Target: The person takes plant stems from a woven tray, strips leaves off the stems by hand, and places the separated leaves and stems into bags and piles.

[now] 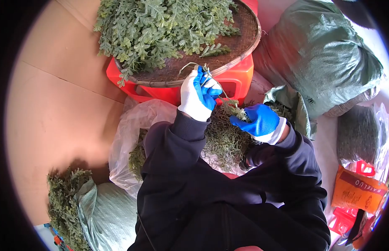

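My left hand [200,93], in a white and blue glove, is closed around a thin green stem [221,90] just in front of the round woven tray [240,39]. Lower right of it, my right hand [260,121], gloved the same way, has its fingers at the leafy end of a sprig [233,108]; its grip is partly hidden. Leafy green sprigs [161,31] are heaped on the tray, which rests on a red stool [240,79]. Below my hands lies a tangled pile of thin greenery [226,138].
A large green sack [320,54] stands at the upper right. Clear plastic [127,138] holds more greenery at the left. Another sack [106,213] with foliage [65,201] lies lower left. An orange packet [357,190] is at the right edge, beside a dark bundle [357,134].
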